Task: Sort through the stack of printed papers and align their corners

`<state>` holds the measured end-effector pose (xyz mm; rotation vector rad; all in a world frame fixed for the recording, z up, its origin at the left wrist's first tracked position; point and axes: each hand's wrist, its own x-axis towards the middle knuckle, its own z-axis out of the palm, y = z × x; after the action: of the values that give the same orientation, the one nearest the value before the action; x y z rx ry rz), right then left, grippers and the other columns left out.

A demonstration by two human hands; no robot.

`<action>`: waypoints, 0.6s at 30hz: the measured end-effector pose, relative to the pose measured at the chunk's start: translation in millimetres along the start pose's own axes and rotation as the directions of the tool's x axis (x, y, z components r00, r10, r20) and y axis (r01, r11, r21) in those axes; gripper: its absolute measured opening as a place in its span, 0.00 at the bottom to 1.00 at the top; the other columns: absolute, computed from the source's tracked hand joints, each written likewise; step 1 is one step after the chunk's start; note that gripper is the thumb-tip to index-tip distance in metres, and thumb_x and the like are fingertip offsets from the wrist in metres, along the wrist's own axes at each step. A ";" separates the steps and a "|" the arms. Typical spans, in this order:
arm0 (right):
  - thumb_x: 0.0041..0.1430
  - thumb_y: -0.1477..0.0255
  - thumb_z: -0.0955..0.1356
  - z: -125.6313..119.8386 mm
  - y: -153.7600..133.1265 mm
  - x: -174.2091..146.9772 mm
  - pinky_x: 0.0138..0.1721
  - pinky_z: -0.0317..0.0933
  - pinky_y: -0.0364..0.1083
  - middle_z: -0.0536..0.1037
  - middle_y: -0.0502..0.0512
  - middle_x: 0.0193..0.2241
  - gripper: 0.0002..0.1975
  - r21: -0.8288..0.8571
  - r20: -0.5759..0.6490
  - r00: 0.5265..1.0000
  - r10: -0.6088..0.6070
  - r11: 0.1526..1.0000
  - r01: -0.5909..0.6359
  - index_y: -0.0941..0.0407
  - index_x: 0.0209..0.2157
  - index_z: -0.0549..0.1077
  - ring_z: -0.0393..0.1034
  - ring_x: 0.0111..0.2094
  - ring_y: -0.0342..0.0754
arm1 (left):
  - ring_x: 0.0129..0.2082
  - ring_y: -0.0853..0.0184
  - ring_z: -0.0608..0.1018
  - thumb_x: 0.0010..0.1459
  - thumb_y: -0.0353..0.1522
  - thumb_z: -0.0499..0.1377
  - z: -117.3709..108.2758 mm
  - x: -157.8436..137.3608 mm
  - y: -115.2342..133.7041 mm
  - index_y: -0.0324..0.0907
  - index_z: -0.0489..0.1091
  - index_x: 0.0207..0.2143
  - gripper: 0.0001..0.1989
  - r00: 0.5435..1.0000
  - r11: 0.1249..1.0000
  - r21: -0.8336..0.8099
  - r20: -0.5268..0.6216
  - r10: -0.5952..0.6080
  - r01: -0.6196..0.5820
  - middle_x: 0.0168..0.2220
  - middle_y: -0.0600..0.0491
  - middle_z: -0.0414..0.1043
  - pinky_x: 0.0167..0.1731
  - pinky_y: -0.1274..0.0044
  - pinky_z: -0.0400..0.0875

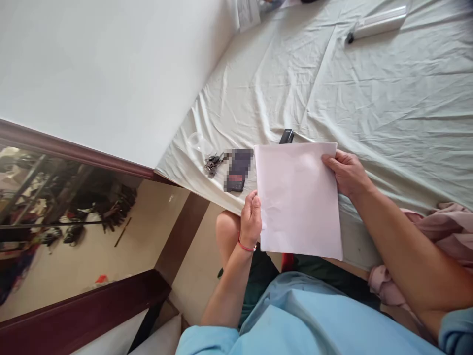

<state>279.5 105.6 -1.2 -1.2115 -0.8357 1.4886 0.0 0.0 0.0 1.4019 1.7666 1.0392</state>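
Observation:
A blank white sheet of paper (300, 202) is stretched between my two hands, above my lap and the edge of the sheet-covered bed. My left hand (252, 217) pinches its left edge, with a red string bracelet on the wrist. At the upper right corner, my right hand (345, 171) grips the paper, thumb on top and fingers behind. Whether it is one sheet or a thin stack, I cannot tell. Partly hidden behind the paper's top edge lies a black object (287, 136), perhaps a stapler. A dark phone (240, 170), partly blurred out, rests left of the paper.
Beside the phone lie a bunch of keys (213, 163) and a clear plastic piece (198, 142). A pale wrinkled bedsheet (388, 113) carries a cylindrical container (379, 23) at the far right. Pink cloth (439, 231) sits near my right forearm. A white wall (111, 74) borders the left.

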 end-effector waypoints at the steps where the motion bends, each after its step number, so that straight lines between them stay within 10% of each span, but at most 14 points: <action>1: 0.48 0.57 0.80 -0.1 2.0 0.0 0.34 0.75 0.52 0.85 0.55 0.36 0.21 -0.002 0.000 1.000 -0.003 1.000 0.003 0.53 0.40 0.78 0.79 0.33 0.54 | 0.48 0.58 0.83 0.76 0.53 0.51 -1.1 0.3 0.8 0.44 0.76 0.47 0.25 0.999 1.000 0.007 0.037 -0.012 0.012 0.43 0.47 0.81 0.51 0.69 0.79; 5: 0.53 0.57 0.78 -0.7 7.3 0.5 0.36 0.75 0.53 0.84 0.54 0.35 0.18 -0.071 0.018 1.000 0.008 0.997 -0.007 0.52 0.40 0.78 0.79 0.33 0.54 | 0.30 0.66 0.73 0.75 0.50 0.54 -6.9 1.2 3.0 0.46 0.67 0.31 0.22 0.990 0.996 0.080 0.131 -0.048 0.037 0.26 0.56 0.69 0.35 0.75 0.70; 12: 0.62 0.68 0.73 -4.8 -12.4 11.6 0.43 0.74 0.52 0.83 0.55 0.37 0.08 -0.379 -0.108 0.979 -0.171 0.918 0.119 0.52 0.43 0.76 0.78 0.38 0.52 | 0.27 0.67 0.67 0.74 0.45 0.52 -15.6 6.3 -0.9 0.46 0.61 0.29 0.20 0.994 0.989 0.148 0.100 -0.042 0.027 0.23 0.58 0.63 0.31 0.75 0.62; 15: 0.65 0.70 0.72 2.7 -35.2 6.3 0.45 0.73 0.51 0.83 0.57 0.44 0.07 -0.520 -0.142 0.886 -0.442 0.795 0.314 0.53 0.45 0.78 0.78 0.42 0.50 | 0.26 0.68 0.67 0.74 0.44 0.50 -15.6 7.7 -1.8 0.47 0.60 0.29 0.19 0.991 0.982 0.190 0.130 -0.018 -0.007 0.24 0.58 0.63 0.31 0.75 0.60; 18: 0.68 0.74 0.71 21.8 -61.7 -17.8 0.40 0.72 0.48 0.82 0.54 0.41 0.06 -0.446 -0.126 0.693 -0.710 0.665 0.599 0.54 0.45 0.79 0.76 0.38 0.44 | 0.25 0.68 0.64 0.73 0.42 0.50 -12.5 9.2 -2.8 0.47 0.56 0.28 0.19 0.989 0.969 0.244 0.146 0.008 -0.044 0.23 0.58 0.60 0.31 0.74 0.57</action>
<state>275.1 106.2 66.5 -1.1679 -1.2283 0.5364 -14.1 6.4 3.4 1.6121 1.8217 0.7284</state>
